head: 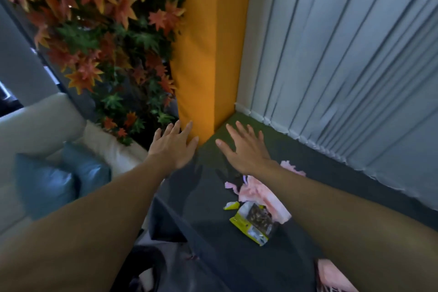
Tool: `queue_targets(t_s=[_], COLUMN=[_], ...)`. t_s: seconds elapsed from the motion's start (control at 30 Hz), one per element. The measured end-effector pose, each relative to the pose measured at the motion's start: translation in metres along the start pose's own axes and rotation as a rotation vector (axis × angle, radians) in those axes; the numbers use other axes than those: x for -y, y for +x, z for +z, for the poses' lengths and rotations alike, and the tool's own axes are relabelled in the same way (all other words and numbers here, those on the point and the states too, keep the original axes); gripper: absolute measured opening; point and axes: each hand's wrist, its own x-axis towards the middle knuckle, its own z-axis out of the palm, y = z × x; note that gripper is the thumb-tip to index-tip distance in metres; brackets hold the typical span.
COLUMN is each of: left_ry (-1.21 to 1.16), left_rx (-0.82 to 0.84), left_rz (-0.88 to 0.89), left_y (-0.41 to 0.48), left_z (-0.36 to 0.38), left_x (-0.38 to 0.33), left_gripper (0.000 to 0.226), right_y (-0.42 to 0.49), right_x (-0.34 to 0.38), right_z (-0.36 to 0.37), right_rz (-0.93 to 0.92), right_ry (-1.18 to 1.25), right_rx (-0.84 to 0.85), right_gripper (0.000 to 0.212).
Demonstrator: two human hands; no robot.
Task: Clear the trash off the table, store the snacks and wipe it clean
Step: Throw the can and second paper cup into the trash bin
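With both hands, left (174,147) and right (245,149), spread empty beyond it, the snack packet (254,221) lying near the dark table (206,232) edge risks being swept off by a forearm.

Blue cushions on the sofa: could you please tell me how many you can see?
2. One blue cushion lies nearer the camera on the white sofa; the other sits just behind it. The left forearm may hide more.

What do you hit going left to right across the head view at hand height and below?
Blue cushion → left hand → right hand → pink crumpled paper, with the yellow snack packet just below it. Both hands are open and empty.
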Motion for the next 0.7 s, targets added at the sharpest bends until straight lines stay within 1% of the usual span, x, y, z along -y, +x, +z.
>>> queue_targets(t_s=[0.17, 0.43, 0.7], left_ry=[0.022, 0.085, 0.072], left_rx=[0.034, 0.021, 0.016], left_rz=[0.080, 0.194, 0.392], left_y=[0.022, 0.046, 0.058], left_z=[-0.003, 0.004, 0.025], left_x=[-0.058, -0.151, -0.240], left_gripper=[0.065, 0.066, 0.064], right_y=[-0.009, -0.035, -0.073], right_x=[-0.057, -0.139, -0.210], right_z=[-0.020, -0.042, -0.056], right_rz=[0.088, 0.184, 0.336], right_ry=[-0.007, 0.033, 0.048], right_rx=[-0.041, -0.126, -0.179], right_gripper=[0.079, 0.076, 0.074])
